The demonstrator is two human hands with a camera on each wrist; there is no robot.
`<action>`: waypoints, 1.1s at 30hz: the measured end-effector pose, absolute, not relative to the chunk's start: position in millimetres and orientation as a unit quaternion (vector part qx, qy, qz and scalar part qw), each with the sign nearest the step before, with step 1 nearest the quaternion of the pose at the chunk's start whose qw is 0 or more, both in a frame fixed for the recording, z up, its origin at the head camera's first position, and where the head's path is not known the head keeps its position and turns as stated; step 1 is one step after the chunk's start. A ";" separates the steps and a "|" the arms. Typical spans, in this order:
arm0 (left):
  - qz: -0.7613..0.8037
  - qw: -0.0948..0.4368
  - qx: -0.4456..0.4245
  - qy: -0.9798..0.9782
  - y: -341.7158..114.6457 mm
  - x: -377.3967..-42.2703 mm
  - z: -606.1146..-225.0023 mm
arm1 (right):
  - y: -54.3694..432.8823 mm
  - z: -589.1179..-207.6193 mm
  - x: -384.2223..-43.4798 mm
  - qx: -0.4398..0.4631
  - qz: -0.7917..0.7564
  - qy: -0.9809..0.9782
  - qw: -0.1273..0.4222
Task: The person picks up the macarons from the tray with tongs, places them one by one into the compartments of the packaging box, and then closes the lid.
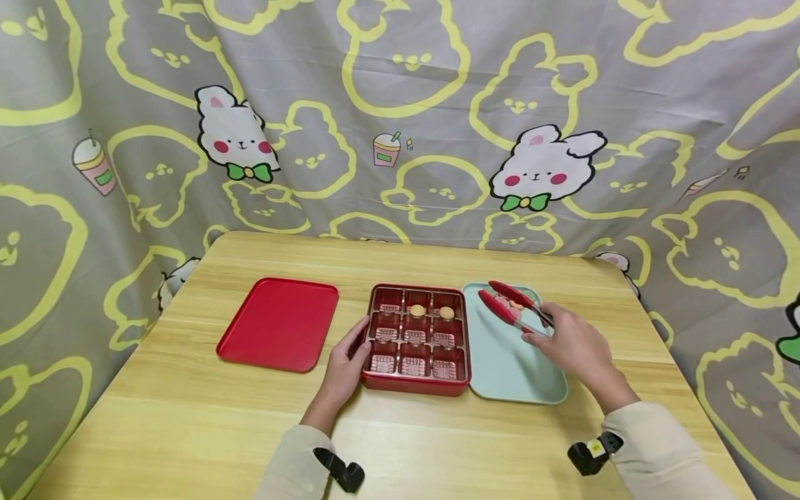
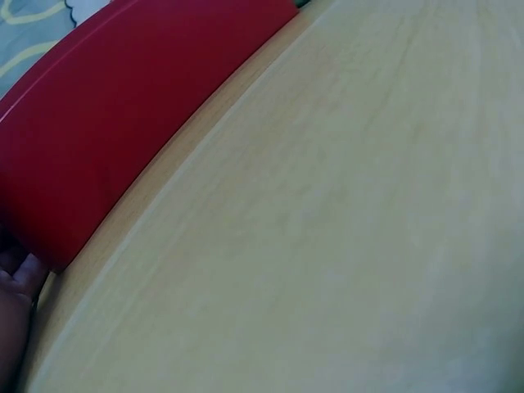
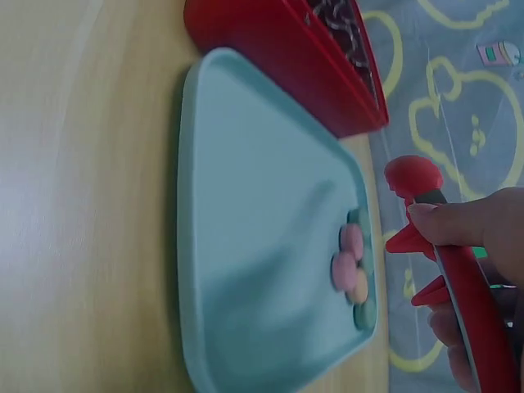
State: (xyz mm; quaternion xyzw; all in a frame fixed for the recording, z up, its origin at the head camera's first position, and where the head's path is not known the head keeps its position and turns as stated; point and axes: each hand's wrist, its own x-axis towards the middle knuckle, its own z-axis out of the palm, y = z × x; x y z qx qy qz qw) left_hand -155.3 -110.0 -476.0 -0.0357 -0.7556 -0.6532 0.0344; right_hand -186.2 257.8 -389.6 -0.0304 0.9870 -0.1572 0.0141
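My right hand (image 1: 575,344) grips red-tipped tongs (image 1: 500,305), their tips spread with nothing between them. They overlap the far end of a pale green tray (image 1: 515,378). There, in the right wrist view, sit several macarons (image 3: 344,270), pink, orange and green. Left of the tray stands a red box (image 1: 415,385) with a divided insert in rows of three. Two tan macarons lie in its far row, one in the middle compartment (image 1: 417,311), one in the right (image 1: 446,313). My left hand (image 1: 342,364) rests against the box's left wall, thumb at the rim.
A flat red lid (image 1: 281,324) lies to the left of the box on the wooden table (image 1: 425,444). Behind the table hangs a grey curtain (image 1: 312,222) with cartoon figures. A small black camera is strapped at each wrist.
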 end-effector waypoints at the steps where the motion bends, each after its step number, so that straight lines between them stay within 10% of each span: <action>1: -0.653 0.035 -0.036 -0.755 -110.0 -155.3 -476.1 | 260.4 -390.8 -186.4 -0.029 -0.157 0.987 0.016; 33: -0.662 0.042 -0.046 -0.747 -110.5 -155.6 -477.6 | 311.9 -407.5 -184.6 0.045 -0.145 0.985 0.076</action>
